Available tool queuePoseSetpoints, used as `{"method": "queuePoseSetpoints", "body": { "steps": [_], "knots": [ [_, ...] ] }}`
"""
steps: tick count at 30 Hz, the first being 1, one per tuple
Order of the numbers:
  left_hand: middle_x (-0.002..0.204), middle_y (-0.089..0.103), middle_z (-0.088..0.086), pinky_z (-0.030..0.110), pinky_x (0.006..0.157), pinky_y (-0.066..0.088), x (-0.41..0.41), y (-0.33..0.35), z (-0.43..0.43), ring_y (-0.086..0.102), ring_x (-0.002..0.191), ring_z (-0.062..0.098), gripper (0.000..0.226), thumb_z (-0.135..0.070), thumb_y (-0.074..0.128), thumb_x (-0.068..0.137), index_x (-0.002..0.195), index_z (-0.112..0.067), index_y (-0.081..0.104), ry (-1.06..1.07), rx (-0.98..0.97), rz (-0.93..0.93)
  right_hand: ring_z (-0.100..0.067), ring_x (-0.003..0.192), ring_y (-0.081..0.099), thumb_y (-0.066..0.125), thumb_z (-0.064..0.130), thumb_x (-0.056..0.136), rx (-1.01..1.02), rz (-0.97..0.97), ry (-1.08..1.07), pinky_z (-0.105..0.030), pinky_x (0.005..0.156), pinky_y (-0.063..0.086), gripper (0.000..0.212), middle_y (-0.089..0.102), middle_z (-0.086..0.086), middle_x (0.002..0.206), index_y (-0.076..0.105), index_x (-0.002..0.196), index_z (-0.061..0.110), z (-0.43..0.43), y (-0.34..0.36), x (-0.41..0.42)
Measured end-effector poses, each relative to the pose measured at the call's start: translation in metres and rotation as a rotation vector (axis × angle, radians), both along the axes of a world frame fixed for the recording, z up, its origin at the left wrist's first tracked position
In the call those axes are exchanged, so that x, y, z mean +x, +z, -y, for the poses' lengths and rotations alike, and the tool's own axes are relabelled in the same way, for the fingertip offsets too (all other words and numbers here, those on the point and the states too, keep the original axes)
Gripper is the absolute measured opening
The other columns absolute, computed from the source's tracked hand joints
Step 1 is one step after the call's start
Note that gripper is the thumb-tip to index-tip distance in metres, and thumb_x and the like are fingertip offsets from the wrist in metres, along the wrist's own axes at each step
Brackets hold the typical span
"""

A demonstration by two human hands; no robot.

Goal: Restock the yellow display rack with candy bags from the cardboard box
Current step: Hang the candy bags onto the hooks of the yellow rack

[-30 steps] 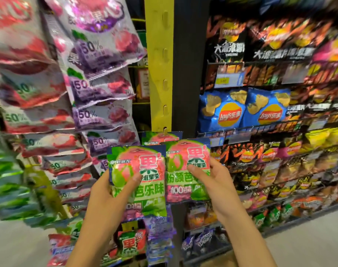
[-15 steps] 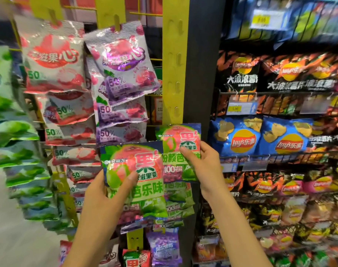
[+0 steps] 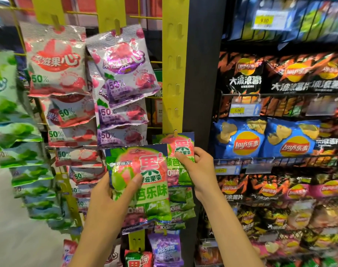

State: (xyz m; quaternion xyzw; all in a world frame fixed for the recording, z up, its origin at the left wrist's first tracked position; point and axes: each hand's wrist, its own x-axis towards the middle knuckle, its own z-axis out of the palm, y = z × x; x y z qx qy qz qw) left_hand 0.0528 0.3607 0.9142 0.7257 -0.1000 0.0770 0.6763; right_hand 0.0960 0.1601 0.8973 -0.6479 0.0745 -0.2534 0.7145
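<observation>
A person's right hand [image 3: 199, 170] pinches a pink-and-green guava candy bag [image 3: 183, 144] at centre frame, thumb on its face and fingers behind, the bag's header meeting a hook tab [image 3: 175, 133] on the yellow display strip [image 3: 174, 78]. The left hand [image 3: 110, 197], lower centre, grips a spare bag [image 3: 145, 164] of the same flavour, thumb curled across the front; whether more bags sit behind it is unclear. The pouches look light, crinkly and slick, likely to sag or slip if held by the belly. A hold near the stiffer top seal, just beside the hang hole, should steer best. Lay's crisp packets [image 3: 241, 145] fill the shelves at right. The cardboard box is out of view.
</observation>
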Motion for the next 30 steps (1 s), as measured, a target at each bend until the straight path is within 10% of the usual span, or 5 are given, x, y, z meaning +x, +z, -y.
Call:
{"method": "queuePoseSetpoints", "body": {
  "steps": [4,14,20,30],
  "knots": [
    [0.127,0.064,-0.01,0.051,0.108,0.041,0.004,-0.004,0.002,0.055,0.122,0.018,0.094,-0.088,0.063,0.053,0.127,-0.03,0.059,0.022,0.051,-0.013,-0.027,0.093,0.072,0.077,0.017,0.085,-0.045,-0.004,-0.024,-0.053,0.091,0.055,0.02,0.075,-0.01,0.097,0.066,0.101,0.012,-0.003,-0.007,0.0],
    [0.136,0.058,-0.009,0.051,0.109,0.041,0.018,-0.007,0.01,0.052,0.128,0.017,0.1,-0.088,0.065,0.055,0.134,-0.029,0.054,-0.028,-0.002,-0.005,-0.022,0.092,0.069,0.073,0.028,0.088,-0.244,0.017,-0.082,-0.055,0.086,0.054,0.014,0.071,-0.001,0.093,0.062,0.096,0.026,-0.009,-0.018,0.001],
    [0.101,0.072,-0.016,0.046,0.101,0.048,0.028,0.002,0.023,0.064,0.102,0.006,0.049,-0.06,0.067,0.068,0.107,-0.029,0.067,-0.085,-0.021,0.046,-0.012,0.095,0.05,0.065,0.036,0.091,-0.929,-0.053,-0.277,-0.033,0.08,0.048,0.02,0.047,0.009,0.097,0.058,0.105,0.023,0.009,-0.006,-0.015],
    [0.096,0.07,-0.023,0.03,0.085,0.051,0.048,0.015,0.047,0.064,0.091,-0.004,0.026,-0.05,0.067,0.081,0.103,-0.036,0.065,-0.129,0.055,0.182,-0.019,0.092,0.067,0.07,0.007,0.087,-0.638,0.297,-0.165,-0.022,0.08,0.056,0.028,0.07,-0.008,0.099,0.065,0.115,0.011,0.044,0.127,0.001]
  ]
}}
